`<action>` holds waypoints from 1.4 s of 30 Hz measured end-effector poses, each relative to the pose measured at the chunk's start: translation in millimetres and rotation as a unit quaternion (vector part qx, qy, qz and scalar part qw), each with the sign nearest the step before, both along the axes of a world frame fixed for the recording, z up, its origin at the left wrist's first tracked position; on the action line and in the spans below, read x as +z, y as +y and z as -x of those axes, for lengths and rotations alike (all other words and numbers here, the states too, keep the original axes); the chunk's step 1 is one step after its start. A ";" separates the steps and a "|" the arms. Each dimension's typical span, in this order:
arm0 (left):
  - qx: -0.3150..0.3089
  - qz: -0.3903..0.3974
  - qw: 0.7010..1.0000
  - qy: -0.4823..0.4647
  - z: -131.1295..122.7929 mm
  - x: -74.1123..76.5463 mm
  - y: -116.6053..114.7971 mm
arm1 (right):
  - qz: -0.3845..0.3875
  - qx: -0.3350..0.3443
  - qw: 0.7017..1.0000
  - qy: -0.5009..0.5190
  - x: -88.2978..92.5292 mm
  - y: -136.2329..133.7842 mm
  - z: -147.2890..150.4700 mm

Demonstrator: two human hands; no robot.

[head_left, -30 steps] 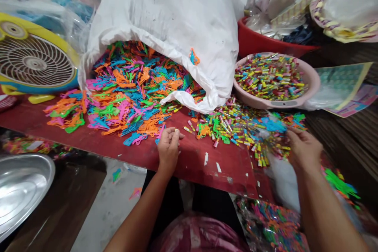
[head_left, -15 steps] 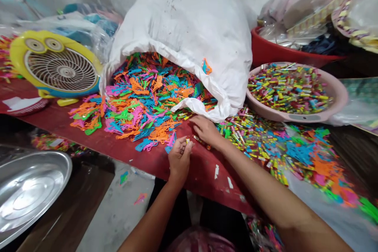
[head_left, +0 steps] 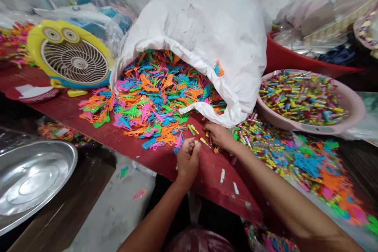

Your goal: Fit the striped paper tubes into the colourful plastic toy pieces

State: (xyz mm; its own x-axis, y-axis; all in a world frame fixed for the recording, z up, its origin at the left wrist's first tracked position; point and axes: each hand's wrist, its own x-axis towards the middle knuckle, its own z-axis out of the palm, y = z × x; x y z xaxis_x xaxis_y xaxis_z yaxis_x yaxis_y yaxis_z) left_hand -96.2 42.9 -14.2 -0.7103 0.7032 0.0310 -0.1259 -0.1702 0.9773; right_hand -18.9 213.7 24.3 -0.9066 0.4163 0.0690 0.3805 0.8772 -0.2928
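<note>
My left hand [head_left: 188, 160] pinches a small coloured plastic tube [head_left: 195, 141] between its fingertips, just above the red tabletop [head_left: 212, 181]. My right hand [head_left: 219, 135] lies palm down beside it, fingers spread among loose tubes [head_left: 203, 141] at the foot of a white sack [head_left: 203, 19]. Out of the sack's mouth spills a heap of flat plastic pieces [head_left: 159, 94] in orange, blue, pink and green. To the right, more tubes and flat pieces lie scattered [head_left: 307, 163]. A pink basin [head_left: 354, 106] holds many tubes.
A red tub [head_left: 295, 61] with plastic bags stands behind the basin. A yellow cartoon-faced fan [head_left: 73, 63] sits at the table's left end. A steel tray [head_left: 32, 181] rests lower left, and the concrete floor [head_left: 118, 204] shows below the table's near edge.
My right hand has moved left from the scattered pieces to beside my left hand. The whole view has shifted, with the sack and basin lying further right.
</note>
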 end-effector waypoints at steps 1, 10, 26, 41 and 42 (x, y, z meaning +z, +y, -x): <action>-0.005 -0.001 1.000 0.007 -0.4 0.0 0.6 | -0.001 0.011 1.000 0.014 4.3 -2.6 1.2; -0.001 0.013 1.000 0.011 0.2 -3.3 -3.7 | -0.134 0.113 0.979 -0.103 13.8 -32.9 92.3; 0.038 -0.012 0.995 -0.091 1.9 3.7 -4.9 | 0.338 -0.072 0.922 0.175 30.7 -51.4 -15.2; -0.059 0.005 0.987 -0.149 -8.1 20.0 -4.4 | 0.372 -0.131 0.894 0.212 17.1 -84.7 -59.4; -0.062 0.009 0.987 -0.148 -8.1 19.4 -3.7 | 0.366 -0.130 0.898 0.208 17.5 -85.5 -60.8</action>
State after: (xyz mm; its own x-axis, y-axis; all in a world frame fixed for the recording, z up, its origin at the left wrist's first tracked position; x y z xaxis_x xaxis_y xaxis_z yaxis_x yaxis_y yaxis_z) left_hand -88.1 39.2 5.3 -0.5949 0.7837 -0.1785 -0.4255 -0.1187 0.8972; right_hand 41.9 128.2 41.9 -0.7310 0.6824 0.0002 0.2699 0.2894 -0.9183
